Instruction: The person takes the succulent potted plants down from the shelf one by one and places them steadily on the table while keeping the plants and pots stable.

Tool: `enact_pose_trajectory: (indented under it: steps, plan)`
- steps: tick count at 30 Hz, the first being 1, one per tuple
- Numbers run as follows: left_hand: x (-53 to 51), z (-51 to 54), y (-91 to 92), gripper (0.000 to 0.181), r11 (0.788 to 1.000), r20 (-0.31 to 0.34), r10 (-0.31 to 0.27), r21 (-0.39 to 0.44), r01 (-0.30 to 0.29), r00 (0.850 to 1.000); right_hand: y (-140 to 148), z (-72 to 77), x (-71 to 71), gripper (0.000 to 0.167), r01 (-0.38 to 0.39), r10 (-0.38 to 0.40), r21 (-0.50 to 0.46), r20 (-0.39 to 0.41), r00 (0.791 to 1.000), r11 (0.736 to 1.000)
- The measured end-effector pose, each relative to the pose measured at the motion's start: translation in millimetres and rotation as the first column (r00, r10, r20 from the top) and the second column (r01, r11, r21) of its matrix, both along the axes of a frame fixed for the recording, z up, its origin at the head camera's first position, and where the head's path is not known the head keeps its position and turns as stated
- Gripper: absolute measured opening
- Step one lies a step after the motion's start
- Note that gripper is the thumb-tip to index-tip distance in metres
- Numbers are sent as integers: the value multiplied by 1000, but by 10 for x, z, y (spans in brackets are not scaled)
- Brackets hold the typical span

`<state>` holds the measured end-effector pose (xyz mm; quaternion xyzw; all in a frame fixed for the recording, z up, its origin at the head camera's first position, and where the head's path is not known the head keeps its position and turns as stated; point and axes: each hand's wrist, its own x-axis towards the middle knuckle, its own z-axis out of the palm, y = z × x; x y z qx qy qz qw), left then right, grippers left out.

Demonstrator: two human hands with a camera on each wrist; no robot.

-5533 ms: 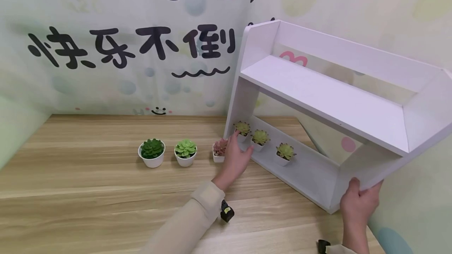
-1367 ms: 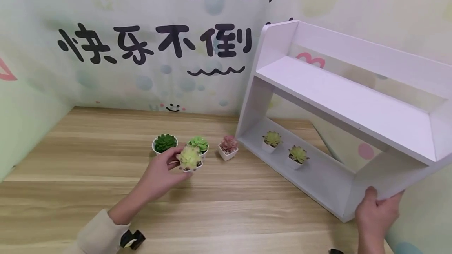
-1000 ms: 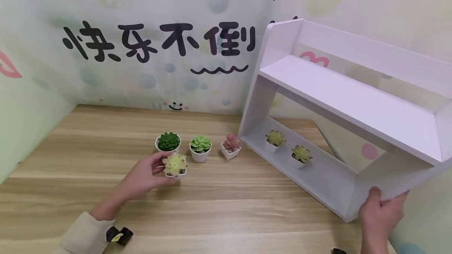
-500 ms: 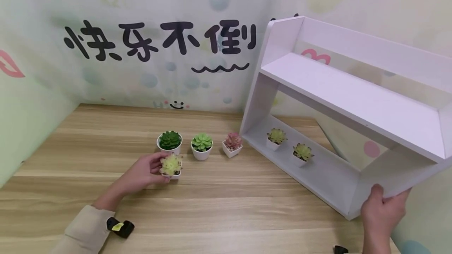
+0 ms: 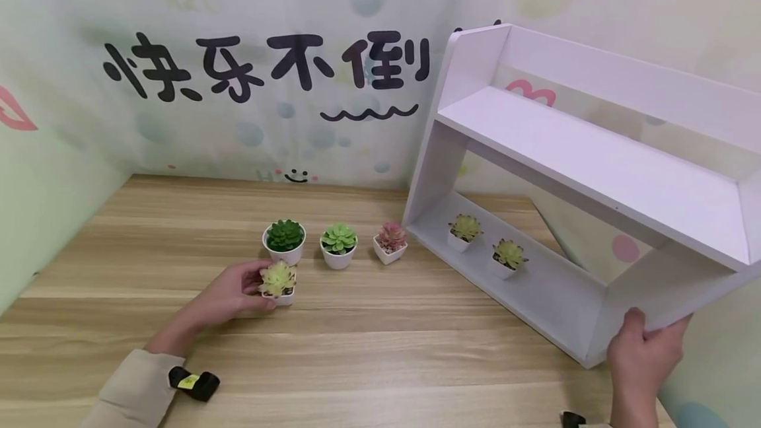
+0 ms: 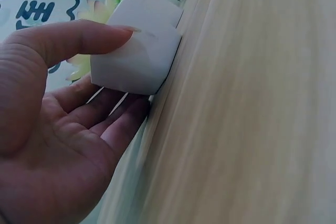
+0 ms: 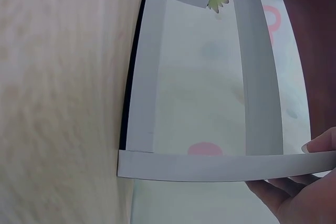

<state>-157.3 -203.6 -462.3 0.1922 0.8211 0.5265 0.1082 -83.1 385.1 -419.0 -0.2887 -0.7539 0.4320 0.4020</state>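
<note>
In the head view my left hand [image 5: 222,297] holds a yellow-green potted succulent [image 5: 278,281] just in front of the dark green succulent [image 5: 284,236]. The left wrist view shows the thumb on one side of its white square pot [image 6: 134,61] and fingers on the other, low by the tabletop; whether the pot touches it I cannot tell. My right hand [image 5: 645,352] grips the right side panel of a white two-tier shelf [image 5: 588,157], thumb on the inner face, fingers outside. Two similar yellow-green succulents, one further left [image 5: 466,228] and one nearer [image 5: 508,257], stand on its lower board.
A light green succulent [image 5: 338,245] and a pink succulent [image 5: 390,242] in white pots stand in a row with the dark green one on the wooden table [image 5: 368,362]. The shelf stands angled at the right, near the printed wall [image 5: 208,144].
My left hand has taken the leftmost yellow-green succulent off the lower shelf board and carried it left across the table. Lately it edged further left. The right hand keeps its grip on the shelf.
</note>
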Motion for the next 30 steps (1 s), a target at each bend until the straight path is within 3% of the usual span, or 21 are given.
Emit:
enact_pose_trajectory:
  steps: [7, 15, 21, 24, 28, 30]
  plan:
    - [-2, -13, -18, 69, 999, -7, -46, 9, 46, 999, 25, -10, 8, 55, 1, -1, 0, 11, 1000, 1000]
    - [73, 75, -1, 77, 998, -13, -17, -63, 16, 1000, 42, -29, 7, 55, -1, 2, -12, 33, 999, 1000]
    - [212, 379, -11, 71, 980, -80, -6, -200, -11, 997, 33, -27, 19, 56, -6, 6, -5, 45, 999, 1000]
    - [309, 586, 48, 67, 960, -124, 53, -266, -84, 991, 18, -13, 17, 56, -13, 13, 1, 41, 999, 1000]
    - [440, 865, 279, 59, 928, -201, 139, -316, -199, 970, 10, 1, 4, 56, -24, 24, -6, 46, 999, 1000]
    - [493, 978, 440, 54, 931, -242, 137, -300, -208, 961, 10, 9, -2, 56, -27, 27, -6, 48, 998, 1000]
